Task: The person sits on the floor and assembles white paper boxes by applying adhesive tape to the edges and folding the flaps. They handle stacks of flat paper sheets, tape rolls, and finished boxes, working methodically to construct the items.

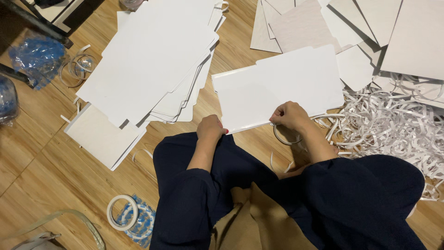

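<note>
White card sheet (277,88), die-cut with tabbed edges, lies flat on the wooden floor (41,153) directly ahead of the seated person. Left hand (211,128) is closed, fingers curled over the sheet's near left corner. Right hand (289,115) is closed in a pinch on the sheet's near edge; what the fingertips grip cannot be made out. A tape roll (283,135) sits just under that hand. Left of the sheet, a fanned stack of white sheets (152,60). Right, a heap of white paper strips (393,125). Near the left knee, another tape roll (122,212).
</note>
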